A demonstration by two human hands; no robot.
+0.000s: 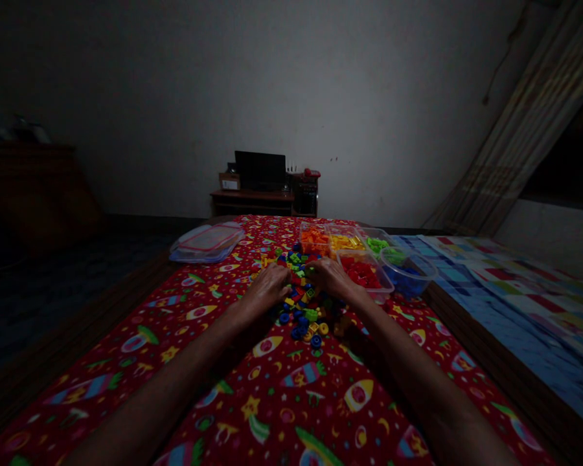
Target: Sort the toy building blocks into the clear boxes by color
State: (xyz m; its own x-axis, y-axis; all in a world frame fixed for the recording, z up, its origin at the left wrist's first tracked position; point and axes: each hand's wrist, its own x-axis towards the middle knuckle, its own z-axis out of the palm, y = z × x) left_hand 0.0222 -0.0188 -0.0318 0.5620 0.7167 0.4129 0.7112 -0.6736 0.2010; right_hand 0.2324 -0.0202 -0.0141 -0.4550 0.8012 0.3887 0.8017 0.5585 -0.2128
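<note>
Reaching in from both sides of a loose pile of plastic toy pieces (301, 299), with forearms low over a red tablecloth (282, 401) patterned with rockets. Left hand (271, 283): at the pile's left edge, half curled, back turned upward; cannot tell if gripping a piece, with fingertips partly hidden. Right hand (329, 275): opposite, at the pile's right side, with fingers bent inward over the pieces; too dark to tell whether holding anything. Pile: mixed blue, green, yellow and red, round blue wheels (315, 341) at the near end; set between the hands, likely for equal reach. Close on the right: orange pieces (315, 241), yellow pieces (347, 243), green pieces (377, 246) and red pieces (362, 272) in clear containers (381, 298); blue pieces (408, 285) in a round tub (430, 275). Separate, apparently to keep colours apart. Far left: stacked lids (208, 239), laid flat, presumably clear of both hands.
</note>
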